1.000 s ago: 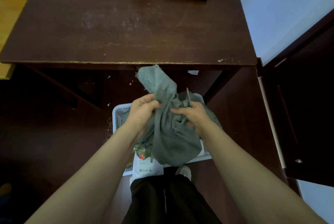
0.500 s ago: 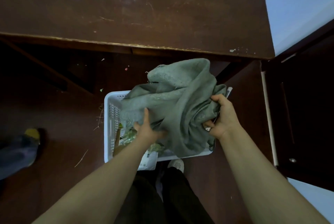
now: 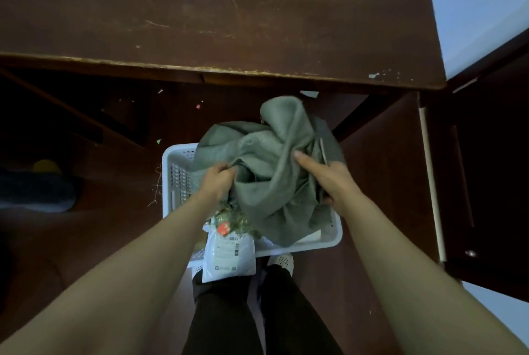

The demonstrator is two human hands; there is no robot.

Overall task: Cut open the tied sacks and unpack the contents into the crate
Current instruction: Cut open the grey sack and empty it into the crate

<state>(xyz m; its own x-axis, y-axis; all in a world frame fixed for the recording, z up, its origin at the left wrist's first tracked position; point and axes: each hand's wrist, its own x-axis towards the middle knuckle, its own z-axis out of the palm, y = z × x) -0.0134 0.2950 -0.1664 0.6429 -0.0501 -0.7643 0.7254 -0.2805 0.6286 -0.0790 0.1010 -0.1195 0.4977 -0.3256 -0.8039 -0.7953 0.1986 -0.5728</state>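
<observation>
Room: dark reddish-brown floor [image 3: 86, 240] strewn with small scraps, seen from above by a person standing over it.
Nearest: a flat white plastic packet with a printed label [image 3: 229, 254] hangs over the near rim of the white perforated plastic crate [image 3: 177, 154]. A knock from the cloth above would probably tip it out onto the floor.
Crate: on the floor at the person's feet; a crinkly greenish packet with a red spot [image 3: 229, 223] lies inside by the near rim.
Left grip [image 3: 219, 180]: clenched on a fold at the left side of the grey-green cloth sack [image 3: 272, 182].
Right grip [image 3: 329, 180]: thumb flat on the cloth, fingers curled round the sack's right side.
Blade: a thin metal strip [image 3: 323, 150] lies along that hand against the cloth. If the folds slip, it could nick fingers or contents.
Sack: bunched, held just above the crate, overhanging its far and right rims. Anything shaken loose there may land outside.
Far: dark scratched wooden table [image 3: 229, 11], well apart from the work.
</observation>
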